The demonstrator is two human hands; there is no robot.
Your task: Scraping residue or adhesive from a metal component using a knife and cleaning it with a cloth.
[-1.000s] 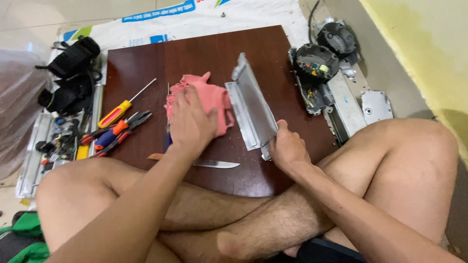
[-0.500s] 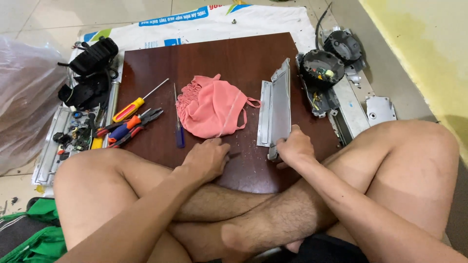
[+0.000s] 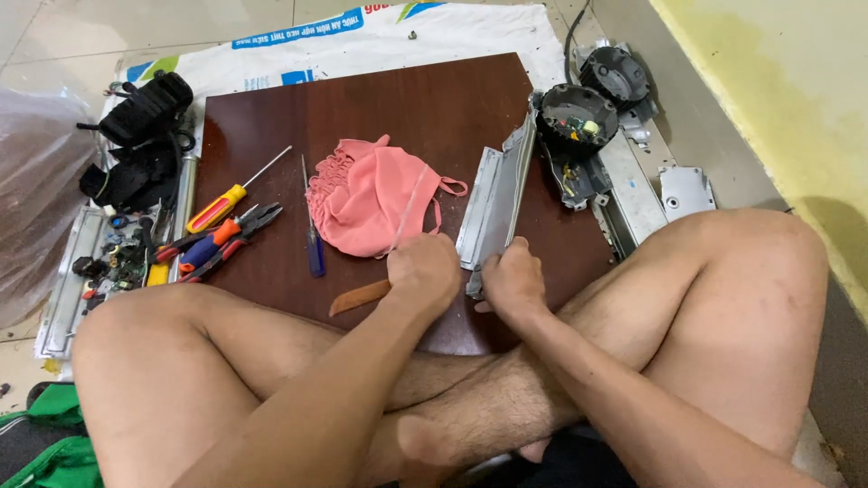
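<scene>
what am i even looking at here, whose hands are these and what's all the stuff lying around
One camera on a person's head looks down at their crossed bare legs and own hands. They sit on the floor at a dark wooden board. Both the left hand and right hand grip the near end of a long grey metal bracket. A pink cloth lies beside it. Further left lie a blue screwdriver, pliers and a yellow-handled screwdriver. A round black housing sits at the right.
</scene>
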